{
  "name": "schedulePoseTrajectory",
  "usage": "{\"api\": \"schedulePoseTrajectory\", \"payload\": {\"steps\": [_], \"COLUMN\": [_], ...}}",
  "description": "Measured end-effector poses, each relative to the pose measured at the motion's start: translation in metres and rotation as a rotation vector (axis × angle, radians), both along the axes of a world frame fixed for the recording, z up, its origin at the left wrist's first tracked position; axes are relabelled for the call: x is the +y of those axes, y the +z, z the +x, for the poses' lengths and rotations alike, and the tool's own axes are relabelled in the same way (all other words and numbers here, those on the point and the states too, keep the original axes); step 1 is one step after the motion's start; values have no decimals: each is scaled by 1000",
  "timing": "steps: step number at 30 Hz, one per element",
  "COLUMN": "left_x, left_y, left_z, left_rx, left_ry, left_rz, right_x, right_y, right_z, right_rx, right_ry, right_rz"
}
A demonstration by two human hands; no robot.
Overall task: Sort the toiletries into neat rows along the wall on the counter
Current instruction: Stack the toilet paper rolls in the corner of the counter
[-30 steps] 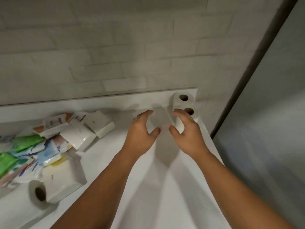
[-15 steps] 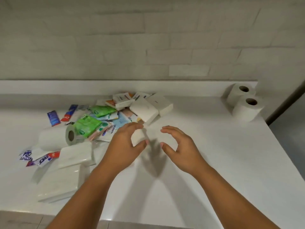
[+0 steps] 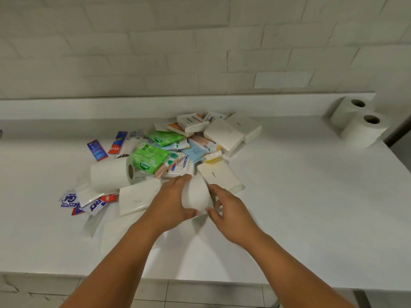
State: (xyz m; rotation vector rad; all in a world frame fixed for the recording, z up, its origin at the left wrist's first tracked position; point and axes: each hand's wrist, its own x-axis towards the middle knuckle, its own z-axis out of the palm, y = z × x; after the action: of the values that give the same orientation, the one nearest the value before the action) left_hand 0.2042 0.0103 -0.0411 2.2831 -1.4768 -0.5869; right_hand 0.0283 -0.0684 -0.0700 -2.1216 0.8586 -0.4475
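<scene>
Just white counter (image 3: 311, 196) against brick wall (image 3: 200, 52)

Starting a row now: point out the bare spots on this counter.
Bare: the counter along the wall between the pile and the two upright rolls, and right of the right hand. Crowded: the pile, centre-left.

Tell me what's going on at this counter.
A person is sorting toiletries on a white counter. The left hand and right hand grip a white roll at the near edge of the pile. Two toilet rolls stand by the wall at the far right. The packets, sachets and another roll lie jumbled, unsorted.
</scene>
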Motion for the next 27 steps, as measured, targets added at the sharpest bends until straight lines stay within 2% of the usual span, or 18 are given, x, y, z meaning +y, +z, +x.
{"api": "schedulePoseTrajectory", "payload": {"steps": [6, 10, 12, 14, 16, 19, 22, 24, 27], "left_x": [6, 8, 7, 5, 1, -9, -23, -36, -51], "left_y": [-19, -5, 6, 18, 33, 49, 52, 50, 50], "left_z": [2, 3, 3, 0, -6, -18, -31, -44, -61], "left_rx": [-8, 9, 46, 155, 363, 775, 1038, 1120, 1116], "left_ry": [-16, 2, 23, 66, 116, 114, 84, 40, -38], "left_rz": [-42, -167, -240, -324, -394, -454, -449, -420, -372], "right_x": [4, 4, 1, -1, -6, -19, -34, -43, -57], "right_y": [-4, 14, 25, 35, 43, 54, 65, 71, 74], "right_z": [11, 10, 8, 5, 0, -12, -29, -46, -69], "right_rx": [-28, -153, -230, -299, -360, -453, -559, -617, -656], "right_ry": [-73, -89, -118, -205, -296, -267, -102, -41, -6], "right_rz": [94, 114, 62, -9, 14, 274, 515, 611, 636]}}
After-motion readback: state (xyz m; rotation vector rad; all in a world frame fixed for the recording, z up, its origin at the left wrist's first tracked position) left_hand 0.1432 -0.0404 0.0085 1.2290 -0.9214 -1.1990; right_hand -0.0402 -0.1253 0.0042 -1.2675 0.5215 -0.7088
